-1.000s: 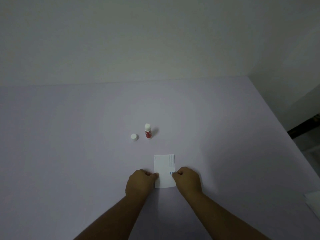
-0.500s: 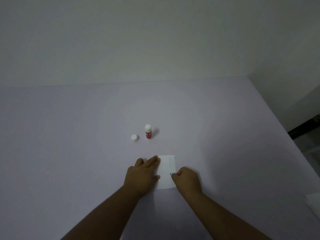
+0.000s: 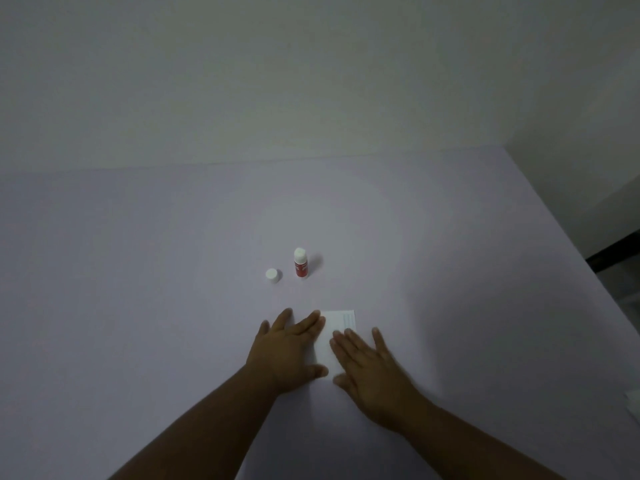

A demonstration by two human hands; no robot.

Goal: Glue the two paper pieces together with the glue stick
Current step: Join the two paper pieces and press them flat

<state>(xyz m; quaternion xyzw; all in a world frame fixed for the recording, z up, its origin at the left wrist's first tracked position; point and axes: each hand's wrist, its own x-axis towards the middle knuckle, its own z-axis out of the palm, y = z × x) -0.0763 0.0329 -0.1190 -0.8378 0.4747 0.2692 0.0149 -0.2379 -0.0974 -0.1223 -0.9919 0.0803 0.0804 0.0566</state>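
Note:
A small white paper [image 3: 341,322] lies flat on the pale table, faint printed lines along its far right edge. My left hand [image 3: 287,349] rests flat with fingers spread over the paper's left edge. My right hand [image 3: 367,358] lies flat, palm down, on its right and near part. I cannot tell two separate pieces apart; they look like one stack. Beyond my hands the red glue stick [image 3: 300,263] stands upright and uncapped, its white cap [image 3: 272,275] standing just to its left.
The lilac table [image 3: 138,289] runs back to a plain wall. Its right edge [image 3: 561,247] slopes toward me, with dark floor beyond. Something white [image 3: 633,407] pokes in at the right border.
Both hands went from pinching the paper's near edges with curled fingers to lying flat on it, the left first, then the right. The printed blue mark is now covered.

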